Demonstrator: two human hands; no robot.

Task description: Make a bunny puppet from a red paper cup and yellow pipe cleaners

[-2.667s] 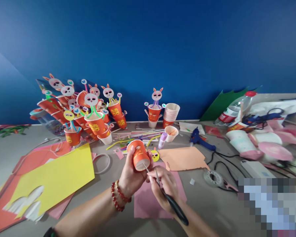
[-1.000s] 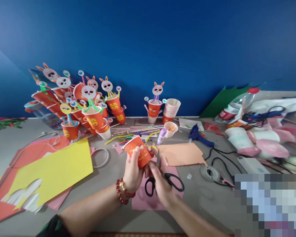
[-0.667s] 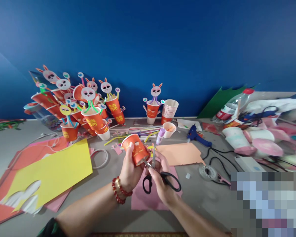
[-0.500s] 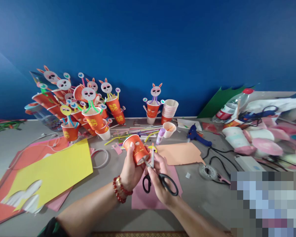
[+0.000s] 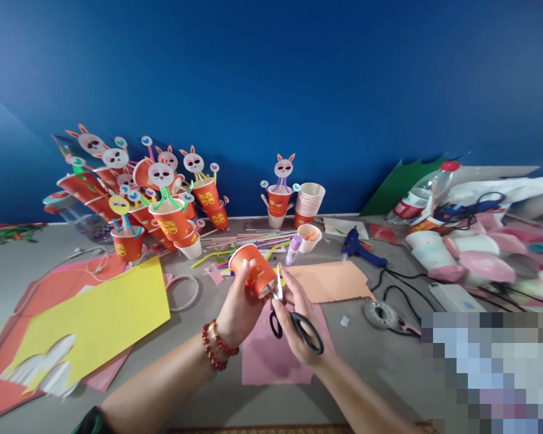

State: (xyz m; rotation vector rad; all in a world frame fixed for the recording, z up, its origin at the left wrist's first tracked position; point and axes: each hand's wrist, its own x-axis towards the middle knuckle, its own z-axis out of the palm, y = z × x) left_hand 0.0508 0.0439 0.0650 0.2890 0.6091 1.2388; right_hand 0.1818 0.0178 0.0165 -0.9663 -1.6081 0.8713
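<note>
So, left hand [image 5: 239,310] gripping tilted paper cup [image 5: 262,274] above table [image 5: 366,374], right hand [image 5: 301,330] clamped on spread scissors [image 5: 278,295], one blade at cup's base; cup orange-red, white rim, small print on side; pink sheet [image 5: 276,364] below, stacked cups [image 5: 310,202] further back

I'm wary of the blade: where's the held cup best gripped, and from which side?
Probably around its side, from the left: the cup tilts with its base toward the scissors, which the right hand holds on the right. The left hand grips that way.
</note>
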